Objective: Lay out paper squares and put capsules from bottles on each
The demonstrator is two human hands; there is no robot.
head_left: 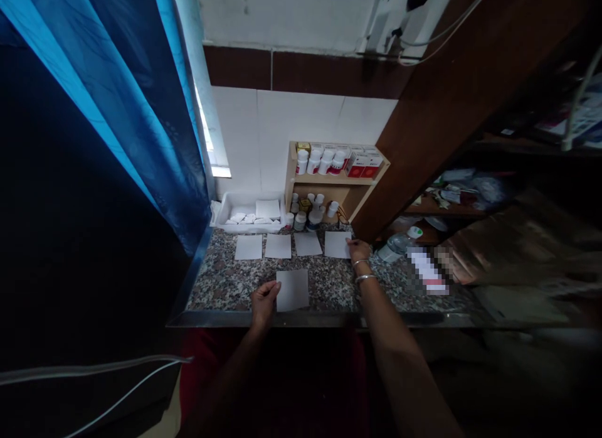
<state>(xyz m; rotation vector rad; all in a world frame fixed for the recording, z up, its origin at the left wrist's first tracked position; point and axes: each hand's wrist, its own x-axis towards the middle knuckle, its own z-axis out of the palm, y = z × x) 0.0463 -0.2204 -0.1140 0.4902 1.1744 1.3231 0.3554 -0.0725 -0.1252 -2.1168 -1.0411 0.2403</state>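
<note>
My left hand (264, 303) pinches the left edge of a white paper square (294, 290) near the front of the speckled stone counter (221, 281). Farther back, my right hand (359, 250), with two bangles on the wrist, has its fingers closed at the right edge of another paper square (335, 244). That one is the rightmost in a row. To its left lie a slightly tilted paper square (307, 243), then a third square (278, 246) and a leftmost square (248, 247), all flat and apart from one another.
Behind the row stand a white plastic tray (226, 223) with folded white pieces and a wooden shelf (329, 181) of bottles and red-white boxes. A clear bottle (394, 246) leans at the right. Blue curtains (155, 112) hang at the left.
</note>
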